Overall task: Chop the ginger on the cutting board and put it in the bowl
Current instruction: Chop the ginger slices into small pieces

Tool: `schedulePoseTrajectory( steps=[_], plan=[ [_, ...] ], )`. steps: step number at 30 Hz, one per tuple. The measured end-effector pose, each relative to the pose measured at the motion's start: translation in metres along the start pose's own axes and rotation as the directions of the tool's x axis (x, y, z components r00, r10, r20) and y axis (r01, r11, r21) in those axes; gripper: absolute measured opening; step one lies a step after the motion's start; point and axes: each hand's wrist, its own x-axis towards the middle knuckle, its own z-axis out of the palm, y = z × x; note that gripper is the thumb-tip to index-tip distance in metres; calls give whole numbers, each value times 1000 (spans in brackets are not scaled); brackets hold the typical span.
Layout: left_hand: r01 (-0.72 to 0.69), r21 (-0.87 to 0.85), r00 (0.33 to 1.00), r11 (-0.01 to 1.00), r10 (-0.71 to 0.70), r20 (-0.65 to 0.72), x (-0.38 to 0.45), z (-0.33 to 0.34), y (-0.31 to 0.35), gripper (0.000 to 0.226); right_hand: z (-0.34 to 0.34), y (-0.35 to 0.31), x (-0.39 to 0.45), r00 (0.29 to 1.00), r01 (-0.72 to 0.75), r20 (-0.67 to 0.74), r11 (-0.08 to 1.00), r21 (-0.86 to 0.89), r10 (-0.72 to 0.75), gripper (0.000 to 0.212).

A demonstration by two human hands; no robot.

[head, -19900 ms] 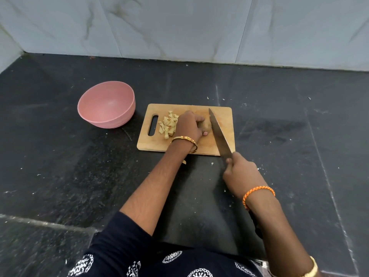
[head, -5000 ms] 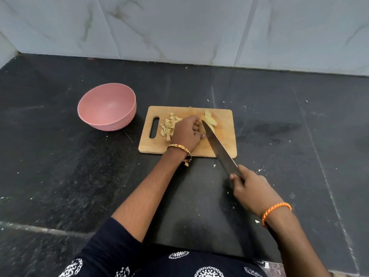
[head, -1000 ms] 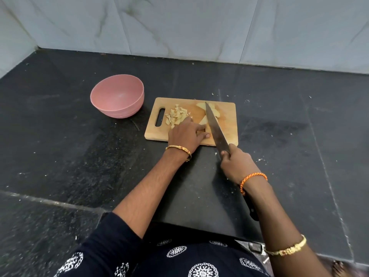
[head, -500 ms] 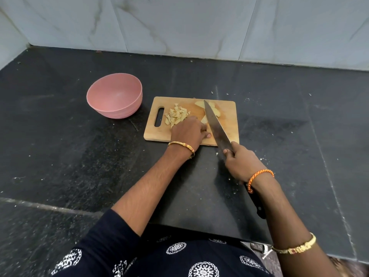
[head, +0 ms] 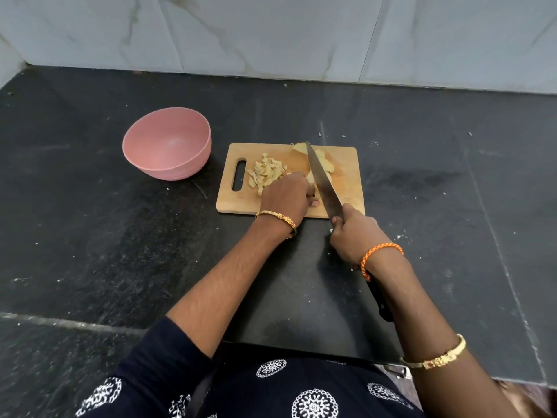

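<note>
A wooden cutting board (head: 346,182) lies on the black counter. On its left part sits a heap of chopped ginger (head: 265,173). Larger ginger slices (head: 325,165) lie near the board's middle and far edge. My left hand (head: 286,197) rests on the board with fingers curled, holding a ginger piece down beside the blade; that piece is mostly hidden. My right hand (head: 354,236) grips the handle of a large knife (head: 321,179), whose blade lies across the board over the slices. A pink bowl (head: 167,143) stands left of the board; nothing shows inside it.
The black stone counter (head: 90,236) meets a white marble-tiled wall (head: 271,34) at the back. Small ginger scraps dot the counter around the board. My dark patterned top fills the bottom edge.
The knife blade has shifted slightly along the board while my left hand stays beside it. Since twenty seconds ago, more large slices lie on the right part of the board.
</note>
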Motion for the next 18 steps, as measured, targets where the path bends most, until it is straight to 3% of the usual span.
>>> schedulePoseTrajectory(
  steps=[8, 16, 18],
  plan=[
    [51, -74, 998, 996, -55, -42, 0, 0, -3, 20, 1, -7, -6, 998, -34, 60, 999, -14, 35, 19],
    [94, -146, 994, 985, -100, -36, -5, -3, -1, 21, 6, 30, -52, 989, -66, 131, 998, 11, 64, 9],
    [104, -165, 993, 981, -111, -34, -5, -3, -1, 24, 5, 42, -62, 994, -55, 93, 998, -9, 55, 11]
  ],
)
